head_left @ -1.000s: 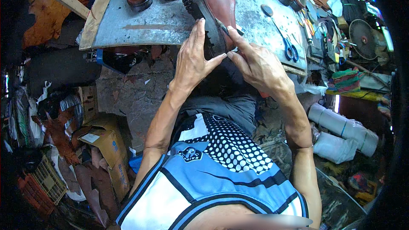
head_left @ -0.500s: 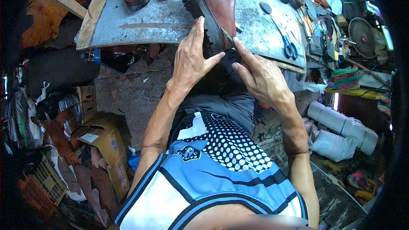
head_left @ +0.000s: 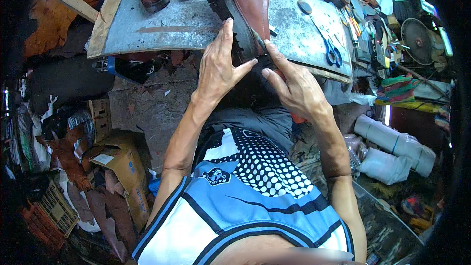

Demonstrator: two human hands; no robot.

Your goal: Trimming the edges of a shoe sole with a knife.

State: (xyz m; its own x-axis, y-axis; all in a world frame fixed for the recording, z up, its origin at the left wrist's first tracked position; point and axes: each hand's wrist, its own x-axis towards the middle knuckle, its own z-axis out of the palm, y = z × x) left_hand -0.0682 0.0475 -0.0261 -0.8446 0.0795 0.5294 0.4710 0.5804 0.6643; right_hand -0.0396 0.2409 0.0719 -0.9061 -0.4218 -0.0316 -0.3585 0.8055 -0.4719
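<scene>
We have the brown shoe point(head_left: 251, 7) tilted at the table's point(head_left: 171, 39) near edge, its lugged sole point(head_left: 228, 5) turned left. Our left hand point(head_left: 217, 64) is clamped about its heel end; our right hand point(head_left: 297, 81) meets a slim dark tool point(head_left: 258, 39), but we cannot tell how firmly. A loose hold could let the shoe roll; too much push could skid the tool into our left hand.
</scene>
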